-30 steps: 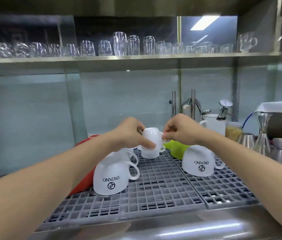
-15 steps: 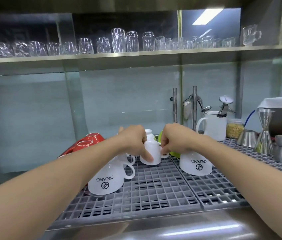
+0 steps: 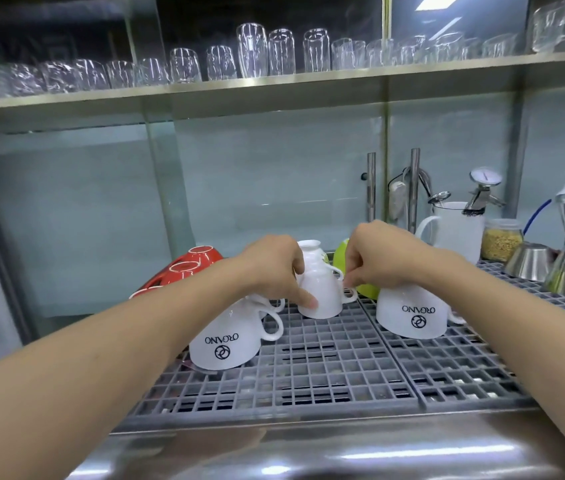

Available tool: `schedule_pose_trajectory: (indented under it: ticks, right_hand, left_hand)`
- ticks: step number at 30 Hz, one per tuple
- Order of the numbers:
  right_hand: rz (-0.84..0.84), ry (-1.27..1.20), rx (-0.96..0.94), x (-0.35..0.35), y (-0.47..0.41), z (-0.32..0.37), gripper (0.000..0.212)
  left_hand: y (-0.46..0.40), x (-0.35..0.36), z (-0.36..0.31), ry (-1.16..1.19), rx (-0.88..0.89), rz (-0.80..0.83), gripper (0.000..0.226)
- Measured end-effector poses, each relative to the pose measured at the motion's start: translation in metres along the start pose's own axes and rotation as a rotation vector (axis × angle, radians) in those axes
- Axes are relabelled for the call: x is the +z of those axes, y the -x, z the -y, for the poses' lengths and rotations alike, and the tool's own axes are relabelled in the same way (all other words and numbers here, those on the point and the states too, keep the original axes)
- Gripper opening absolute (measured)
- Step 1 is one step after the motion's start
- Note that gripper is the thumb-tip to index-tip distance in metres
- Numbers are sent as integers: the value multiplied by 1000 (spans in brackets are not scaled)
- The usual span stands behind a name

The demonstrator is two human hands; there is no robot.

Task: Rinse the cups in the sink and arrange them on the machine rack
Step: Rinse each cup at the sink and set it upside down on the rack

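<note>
Head view: both our hands, left (image 3: pixel 274 268) and right (image 3: pixel 374 258), grip the small cup (image 3: pixel 321 292), setting it on the rack (image 3: pixel 326 368); next, let go.

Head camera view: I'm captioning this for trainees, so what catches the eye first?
Both hands, left hand and right hand, meet mid-frame on a small white cup set upside down on the grey rack. Logo cups flank it; glasses line the shelf above.
</note>
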State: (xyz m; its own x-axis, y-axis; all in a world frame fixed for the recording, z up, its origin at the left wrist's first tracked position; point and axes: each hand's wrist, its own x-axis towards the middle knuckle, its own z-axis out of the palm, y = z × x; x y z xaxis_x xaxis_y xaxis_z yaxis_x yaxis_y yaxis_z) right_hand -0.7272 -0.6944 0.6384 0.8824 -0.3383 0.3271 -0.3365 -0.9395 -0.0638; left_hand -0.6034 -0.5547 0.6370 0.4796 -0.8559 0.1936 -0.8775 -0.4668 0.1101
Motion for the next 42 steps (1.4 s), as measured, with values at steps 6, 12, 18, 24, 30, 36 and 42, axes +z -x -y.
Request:
schedule_pose_trajectory:
  ticks: [6, 12, 18, 24, 30, 36, 42]
  right_hand:
    - [-116, -16, -31, -11, 10, 26, 27]
    - [-235, -22, -197, -22, 25, 98, 34]
    - [-336, -31, -365, -12, 32, 214, 57]
    - [-369, -45, -505, 12, 51, 339, 64]
    - [-329, -92, -601, 47, 75, 468, 63]
    - [-286, -130, -675, 89, 97, 570, 64]
    - [-302, -181, -731, 133, 116, 635, 61]
  left_hand:
    - [35, -12, 22, -61, 81, -343, 28]
    - [98, -24, 60, -246, 116, -591, 46]
    - [210, -40, 130, -379, -35, -671, 59]
    - [327, -45, 201, -490, -195, -605, 77]
    - [446, -39, 278, -540, -320, -519, 79]
    - [534, -19, 341, -475, -441, -469, 87]
    - [590, 2, 381, -387, -513, -436, 83]
